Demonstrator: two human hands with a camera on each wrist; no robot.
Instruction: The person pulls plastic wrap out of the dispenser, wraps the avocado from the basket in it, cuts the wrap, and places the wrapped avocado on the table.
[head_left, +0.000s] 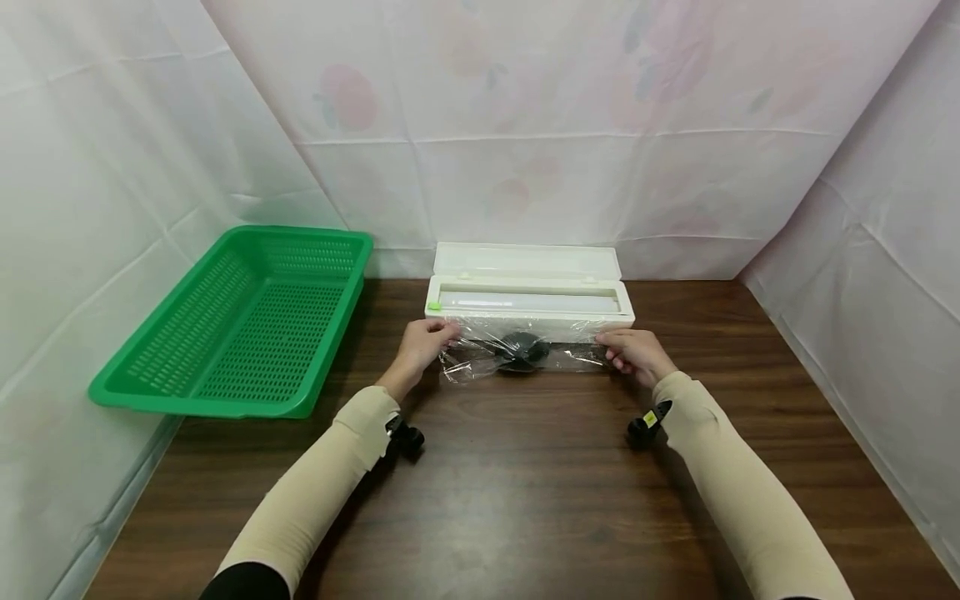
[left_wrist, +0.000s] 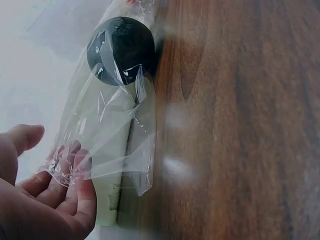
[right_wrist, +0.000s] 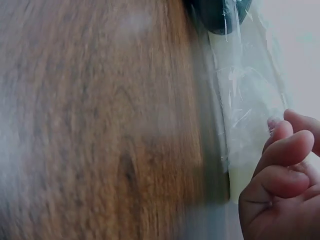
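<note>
A clear sheet of plastic wrap (head_left: 480,360) spans the space between both hands, in front of a white wrap dispenser (head_left: 531,319). Beneath the wrap is a dark, round, ball-like thing (head_left: 522,351), glossy in the left wrist view. My left hand (head_left: 423,346) is at the wrap's left end; in its wrist view the film bunches over the bent fingers (left_wrist: 82,195), while the thumb stands apart from them. At the other end, my right hand (head_left: 637,350) pinches the wrap's edge between thumb and forefinger, its other fingers curled.
The dispenser's lid (head_left: 527,261) is raised at the back, showing a pale roll (head_left: 528,302) inside and a green tab (head_left: 435,306) at the left. A green plastic basket (head_left: 202,407) stands on the left of the brown wooden table (head_left: 517,500). Pale cloth (head_left: 480,167) hangs around the table.
</note>
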